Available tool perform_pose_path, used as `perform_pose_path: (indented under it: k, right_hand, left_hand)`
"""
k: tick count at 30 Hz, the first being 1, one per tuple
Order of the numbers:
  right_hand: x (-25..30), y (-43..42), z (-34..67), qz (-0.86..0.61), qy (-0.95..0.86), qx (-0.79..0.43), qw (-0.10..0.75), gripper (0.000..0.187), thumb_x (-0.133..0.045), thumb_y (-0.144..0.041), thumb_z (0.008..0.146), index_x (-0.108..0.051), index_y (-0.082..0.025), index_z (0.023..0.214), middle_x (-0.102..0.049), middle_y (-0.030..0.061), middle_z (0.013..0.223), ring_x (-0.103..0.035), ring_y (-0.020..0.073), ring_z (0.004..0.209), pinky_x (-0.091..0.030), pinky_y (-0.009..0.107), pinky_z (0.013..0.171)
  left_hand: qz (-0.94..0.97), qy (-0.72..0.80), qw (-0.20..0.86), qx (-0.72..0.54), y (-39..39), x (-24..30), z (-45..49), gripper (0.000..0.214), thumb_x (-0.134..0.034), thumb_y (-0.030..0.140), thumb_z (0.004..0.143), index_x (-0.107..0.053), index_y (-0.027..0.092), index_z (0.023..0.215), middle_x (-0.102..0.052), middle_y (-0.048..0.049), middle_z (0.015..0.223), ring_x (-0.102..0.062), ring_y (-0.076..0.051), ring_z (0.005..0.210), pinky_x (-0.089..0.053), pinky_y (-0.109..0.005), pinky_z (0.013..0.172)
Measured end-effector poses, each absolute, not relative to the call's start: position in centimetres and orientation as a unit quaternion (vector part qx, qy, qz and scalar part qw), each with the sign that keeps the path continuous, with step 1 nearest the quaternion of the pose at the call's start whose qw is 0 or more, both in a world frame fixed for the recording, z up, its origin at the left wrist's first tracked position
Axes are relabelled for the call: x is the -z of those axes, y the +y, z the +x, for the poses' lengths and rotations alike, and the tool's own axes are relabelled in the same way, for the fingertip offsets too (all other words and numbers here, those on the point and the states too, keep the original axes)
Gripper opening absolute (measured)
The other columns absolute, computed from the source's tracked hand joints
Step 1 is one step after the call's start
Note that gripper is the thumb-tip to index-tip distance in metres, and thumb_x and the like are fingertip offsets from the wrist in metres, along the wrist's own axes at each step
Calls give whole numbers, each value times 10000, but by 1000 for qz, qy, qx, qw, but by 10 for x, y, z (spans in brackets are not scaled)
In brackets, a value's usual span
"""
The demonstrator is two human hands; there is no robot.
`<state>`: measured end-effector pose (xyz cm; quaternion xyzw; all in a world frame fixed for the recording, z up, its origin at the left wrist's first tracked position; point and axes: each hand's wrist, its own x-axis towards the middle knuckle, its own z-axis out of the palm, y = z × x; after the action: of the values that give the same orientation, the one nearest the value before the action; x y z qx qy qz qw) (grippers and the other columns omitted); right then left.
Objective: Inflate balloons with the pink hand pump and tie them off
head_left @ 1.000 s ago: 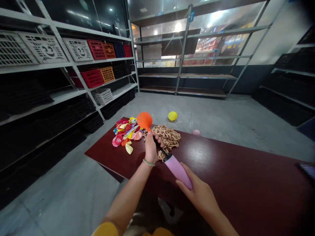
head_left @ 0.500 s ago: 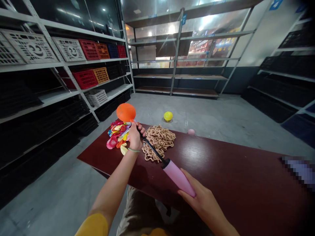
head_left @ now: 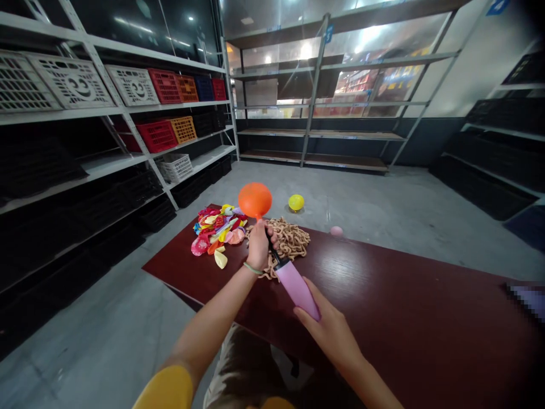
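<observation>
An orange balloon (head_left: 255,199), partly inflated, stands above my left hand (head_left: 259,245). That hand is closed around the balloon's neck and the black nozzle end of a hand pump. My right hand (head_left: 330,324) grips the lower end of the pump's pink barrel (head_left: 298,289), which slants down to the right over the table. Only a short length of the black rod shows between hand and barrel. Behind my left hand lies a heap of tan, cord-like loops (head_left: 292,237). Left of it is a pile of flat, colourful balloons (head_left: 217,230).
The dark red table (head_left: 366,289) stretches to the right, with a blurred purple item (head_left: 528,298) at its far end. On the floor beyond are a yellow balloon (head_left: 296,203) and a pink one (head_left: 336,231). Shelves with crates (head_left: 164,85) stand left; a rack (head_left: 315,102) stands behind.
The barrel has slid up toward my left hand, covering most of the black rod. My left hand and the orange balloon moved right, and the balloon now stands more upright. The view shifted slightly.
</observation>
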<state>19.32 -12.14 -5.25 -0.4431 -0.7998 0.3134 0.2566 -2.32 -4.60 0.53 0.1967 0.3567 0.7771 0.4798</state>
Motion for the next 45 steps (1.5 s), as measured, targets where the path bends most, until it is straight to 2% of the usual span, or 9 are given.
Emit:
perform_pose_path:
  k: [6,11,16,20,23,26,29,39,45]
  right_hand:
    - [60,-138,234,-427,-820,-299,238,622,-572,-407,916,-401,-305,1505,-545,46,1458,-575,251,1282,-508,371,1025]
    - [55,-137,223,-425,-810,-320,246,589,-541,-406,938,-393,-349,1506,-557,17,1447,-578,236,1278,-507,354,1021]
    - [44,-122,186,-425,-786,-364,263,610,-518,-395,944,-356,-318,1527,-529,31,1468,-535,244,1319,-465,415,1068]
    - [45,-121,177,-415,-785,-370,273,633,-525,-363,938,-333,-300,1538,-489,29,1503,-502,223,1351,-445,386,1087]
    - [55,-127,191,-412,-796,-348,274,622,-539,-350,935,-353,-318,1528,-548,31,1458,-567,221,1292,-495,347,1031]
    - [62,-134,212,-407,-812,-322,267,599,-562,-389,933,-396,-336,1506,-682,27,1286,-680,209,1121,-557,289,916]
    - [62,-138,224,-405,-819,-317,253,588,-553,-430,944,-392,-357,1504,-718,9,1192,-705,186,1040,-559,256,881]
    - [45,-119,176,-421,-781,-379,265,586,-536,-371,939,-390,-347,1506,-544,4,1460,-545,223,1315,-461,359,1063]
    - [62,-133,197,-404,-818,-328,246,584,-536,-407,948,-390,-335,1508,-721,24,1190,-709,195,1034,-557,272,884]
  left_hand:
    - [167,352,451,-803,-28,-27,-71,297,-574,431,912,-426,209,780,-391,72,589,-373,-56,400,-268,-158,351]
    - [151,331,453,-814,-35,-11,-50,285,-583,425,908,-431,207,804,-385,74,602,-372,-51,410,-267,-154,354]
    - [195,334,490,-781,-50,11,-14,361,-631,506,864,-431,209,821,-423,69,629,-397,-54,433,-314,-161,368]
    - [226,351,495,-762,-48,7,-19,371,-641,509,853,-429,206,819,-449,62,629,-416,-60,440,-328,-166,376]
    - [223,366,481,-765,-36,-6,-42,334,-610,475,878,-429,203,812,-435,66,615,-402,-58,429,-320,-169,371]
    - [190,374,474,-774,-23,-17,-67,319,-587,465,897,-423,205,809,-417,70,602,-393,-59,417,-296,-168,367]
    - [170,361,474,-785,-14,-19,-79,286,-553,427,926,-420,206,804,-411,69,603,-386,-57,412,-284,-165,368]
    - [173,341,510,-770,-46,18,-20,353,-643,488,859,-422,214,825,-411,68,622,-384,-59,429,-287,-159,368]
    - [153,350,502,-776,-43,23,-44,324,-609,460,885,-420,209,809,-401,69,615,-369,-52,418,-269,-155,363]
